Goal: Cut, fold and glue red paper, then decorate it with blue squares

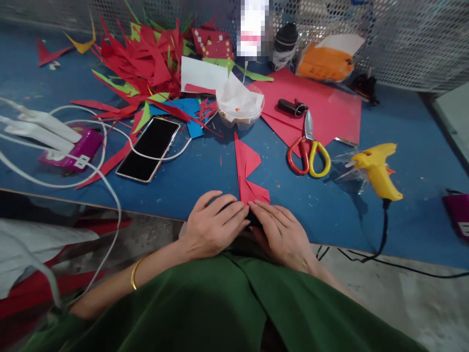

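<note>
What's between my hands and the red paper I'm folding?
Nothing visible. The left hand and right hand both rest their fingertips directly on the near end of the red paper at the table edge. The scissors lie off to the right.

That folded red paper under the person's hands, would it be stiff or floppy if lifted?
Probably floppy and very light: the folded red paper is a thin sheet with sharp creases. The creases may stiffen it slightly, so it might hold its shape. A push would likely slide it easily on the smooth blue table, where both hands, left hand and right hand, press it.
</note>
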{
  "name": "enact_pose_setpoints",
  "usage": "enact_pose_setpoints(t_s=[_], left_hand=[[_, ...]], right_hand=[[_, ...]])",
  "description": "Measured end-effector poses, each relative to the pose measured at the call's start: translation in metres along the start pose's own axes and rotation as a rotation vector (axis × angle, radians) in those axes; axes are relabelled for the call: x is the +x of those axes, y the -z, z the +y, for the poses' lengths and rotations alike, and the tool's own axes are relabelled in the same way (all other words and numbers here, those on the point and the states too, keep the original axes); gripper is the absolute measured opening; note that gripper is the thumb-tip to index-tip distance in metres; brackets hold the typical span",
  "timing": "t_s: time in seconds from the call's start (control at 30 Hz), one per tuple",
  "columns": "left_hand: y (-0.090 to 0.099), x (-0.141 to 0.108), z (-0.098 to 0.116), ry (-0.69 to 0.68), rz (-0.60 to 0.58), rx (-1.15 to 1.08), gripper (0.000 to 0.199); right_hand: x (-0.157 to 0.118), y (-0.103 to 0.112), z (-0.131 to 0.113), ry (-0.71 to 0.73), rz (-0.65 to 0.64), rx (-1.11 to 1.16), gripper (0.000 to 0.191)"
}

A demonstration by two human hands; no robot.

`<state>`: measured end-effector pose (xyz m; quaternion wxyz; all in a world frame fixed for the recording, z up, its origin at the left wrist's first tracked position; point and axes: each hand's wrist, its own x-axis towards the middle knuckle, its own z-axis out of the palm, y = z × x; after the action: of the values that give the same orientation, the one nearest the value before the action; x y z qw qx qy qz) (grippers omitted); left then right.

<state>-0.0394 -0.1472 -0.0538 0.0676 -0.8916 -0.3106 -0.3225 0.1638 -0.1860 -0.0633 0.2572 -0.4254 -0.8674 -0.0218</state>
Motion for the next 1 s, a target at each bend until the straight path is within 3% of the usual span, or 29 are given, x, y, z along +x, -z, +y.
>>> enact_pose_setpoints(t_s=[0.4,0.53,0.73,0.9,1.0], left_hand=[[0.003,-0.009,-0.003,-0.065,-0.066,0.038,0.025],[0.002,-0.012,-0.002,-0.035,-0.093,0.014,0.026],[-0.001,-0.011,-0.002,-0.1,-0.095,0.037,0.029],[0.002,-0.01,-0.002,-0.089,-0.111,0.024,0.028],[0.003,-0.009,-0.003,-0.063,-0.099,0.015,0.026]], right_hand=[[-0.007,0.006,0.002,0.076,-0.078,-0.107,0.037],[-0.015,0.008,0.001,0.019,-0.046,-0.101,0.046],[-0.019,0.012,-0.007,-0.118,0.041,-0.15,0.053],[-0.012,0.006,-0.007,0.002,-0.03,-0.104,0.048],[-0.011,0.006,-0.004,-0.007,-0.034,-0.147,0.042]])
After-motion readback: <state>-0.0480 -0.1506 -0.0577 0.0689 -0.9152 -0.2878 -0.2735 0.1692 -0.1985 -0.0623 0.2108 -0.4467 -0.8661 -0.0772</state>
